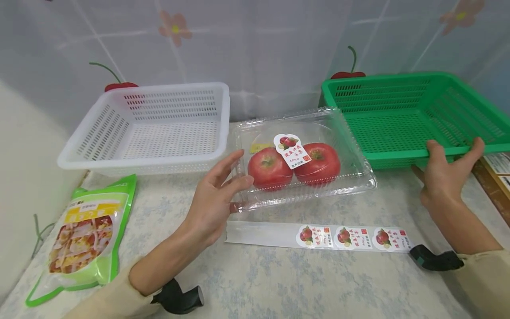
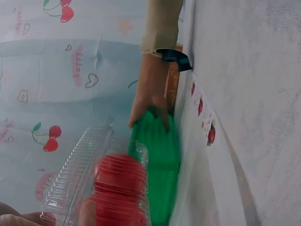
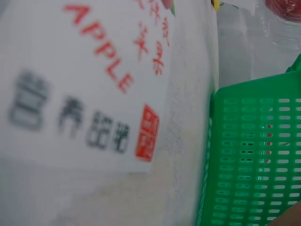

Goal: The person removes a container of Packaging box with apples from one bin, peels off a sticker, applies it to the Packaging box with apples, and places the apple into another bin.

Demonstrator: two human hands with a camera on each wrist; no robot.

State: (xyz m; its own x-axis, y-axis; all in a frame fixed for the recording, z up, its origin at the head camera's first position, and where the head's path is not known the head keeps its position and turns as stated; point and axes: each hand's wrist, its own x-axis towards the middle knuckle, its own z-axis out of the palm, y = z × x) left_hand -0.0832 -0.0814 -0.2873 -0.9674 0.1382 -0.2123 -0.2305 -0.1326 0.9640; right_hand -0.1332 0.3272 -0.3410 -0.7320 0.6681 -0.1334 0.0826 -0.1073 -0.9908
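Note:
My left hand [image 1: 211,201] grips the left edge of a clear plastic clamshell box [image 1: 350,170], held tilted above the table. Two red apples [image 1: 270,168] lie inside, and an apple label [image 1: 292,151] shows on the lid. At the right, my right hand [image 1: 448,177] holds the front rim of a green plastic basket [image 1: 402,155], thumb and fingers at the rim. In the left wrist view the clamshell box [image 2: 80,174] overlaps the green basket [image 2: 162,169]. The right wrist view shows the basket's slotted side [image 3: 254,155], with most of that hand out of frame.
A white basket [image 1: 143,166] stands at the back left. In front of it lies a green food packet [image 1: 85,235]. A backing strip [image 1: 259,232] with 3 apple stickers [image 1: 350,238] lies along the table. A patterned curtain [image 1: 275,53] hangs behind the baskets.

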